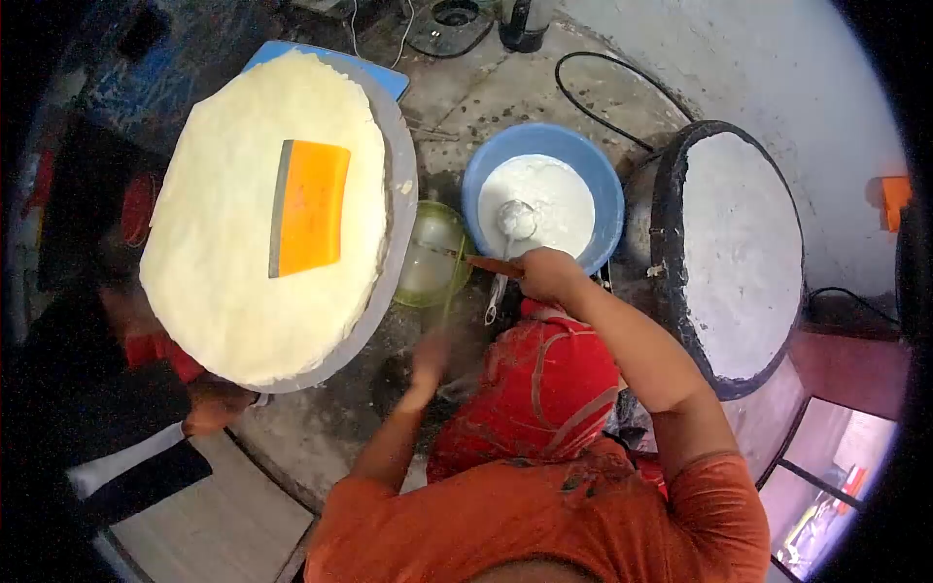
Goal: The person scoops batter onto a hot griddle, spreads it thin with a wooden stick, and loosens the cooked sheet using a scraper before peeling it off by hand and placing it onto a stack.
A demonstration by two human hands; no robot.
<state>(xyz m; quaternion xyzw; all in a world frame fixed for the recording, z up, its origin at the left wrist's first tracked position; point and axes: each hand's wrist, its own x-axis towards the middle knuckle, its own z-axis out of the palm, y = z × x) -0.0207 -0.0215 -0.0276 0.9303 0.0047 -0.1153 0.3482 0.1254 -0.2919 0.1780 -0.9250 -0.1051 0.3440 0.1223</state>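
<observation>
My right hand point(552, 276) is closed around the brown wooden handle point(496, 265) of a slim tool. Its thin far end reaches over a green bowl point(428, 255) of cloudy liquid; whether it is a knife or a stick I cannot make out. Below that bowl, my left hand point(429, 361) is smeared by motion, its fingers unclear, with a thin blurred streak above it. Beyond my right hand stands a blue basin point(612, 209) of white batter point(564, 209), a metal ladle point(517, 222) resting in it.
At left, a round tray point(399, 204) carries a broad pale sheet point(224, 223), an orange scraper point(316, 209) lying on it. A dark-rimmed drum with a taut white top point(739, 253) stands at right. A black cable point(603, 55) curves behind. Another person's hand point(214, 408) shows at lower left.
</observation>
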